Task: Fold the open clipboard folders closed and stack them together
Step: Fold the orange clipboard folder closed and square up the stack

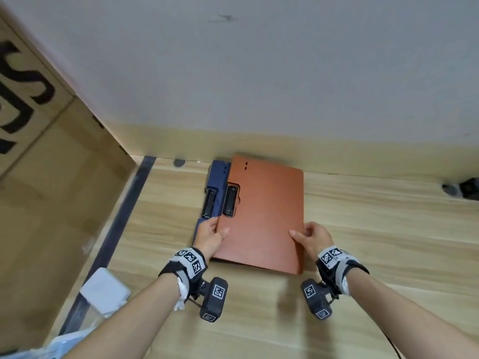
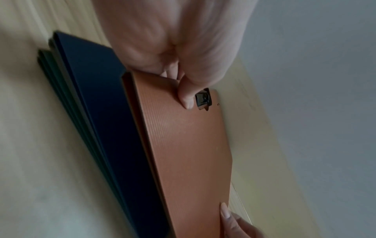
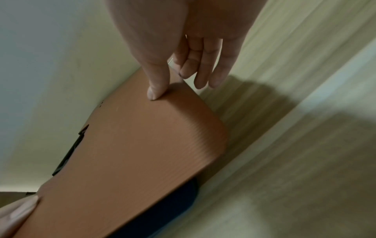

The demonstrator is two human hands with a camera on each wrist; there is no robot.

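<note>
A closed orange clipboard folder [image 1: 267, 216] lies on a blue folder [image 1: 219, 177], shifted slightly right so the blue one's left strip and black clip [image 1: 209, 203] show. The orange folder's own clip [image 1: 230, 201] sits in a notch at its left edge. My left hand [image 1: 215, 231] pinches the orange folder's left edge, thumb [image 2: 186, 98] on top. My right hand [image 1: 305, 233] holds its right edge, with the thumb [image 3: 156, 87] pressed on the cover and the fingers [image 3: 203, 72] down beside the edge. In the left wrist view, darker folder edges [image 2: 61, 99] show under the blue folder [image 2: 97, 112].
The stack sits on a wooden table [image 1: 375, 242] close to the white wall [image 1: 259, 73]. A large cardboard box [image 1: 51, 177] stands at the left beyond a dark strip [image 1: 121, 221]. A white adapter [image 1: 105, 291] lies near my left forearm. A dark object [image 1: 464, 189] sits far right.
</note>
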